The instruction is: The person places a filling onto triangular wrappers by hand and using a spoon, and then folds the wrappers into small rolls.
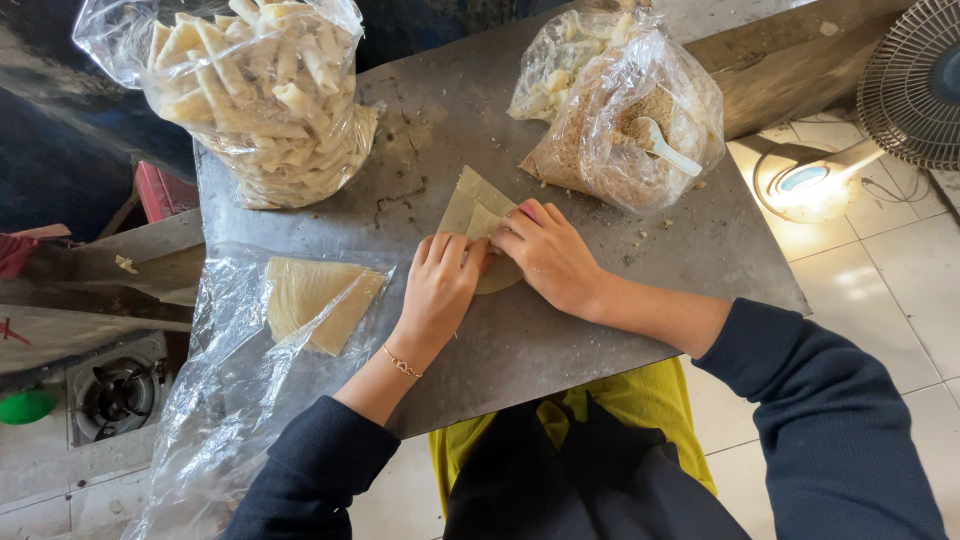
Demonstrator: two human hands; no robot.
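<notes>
Pressing: fingertips of both hands down on a thin, pale wrapper (478, 222) lying flat on the table.
Left hand (440, 285): fingers together, curled forward, tips on the wrapper's near left edge; thin gold bracelet (402, 363) at the wrist.
Right hand (548, 255): fingers together and bent, tips pinning a folded flap at the wrapper's middle; palm covering the right part.
Wrapper: triangular point showing beyond the fingers, rounded edge peeking out below the right hand; centre of the table, between the two hands.
Sleeves: dark blue, pushed up on both forearms.
Table (560, 345): grey metal sheet, scratched and stained.
Stack (315, 298): more wrappers, folded to a wedge, on clear plastic just left of the left hand.
Filling bag (625, 125): clear plastic, brown crumbly mix inside with a white spoon (665, 147); just beyond the right hand.
Rolls bag (255, 95): large clear bag of pale finished rolls, far left corner of the table.
Fan (915, 80): on the tiled floor at right, well apart.
Burner (115, 392): small gas stove, low at left.
</notes>
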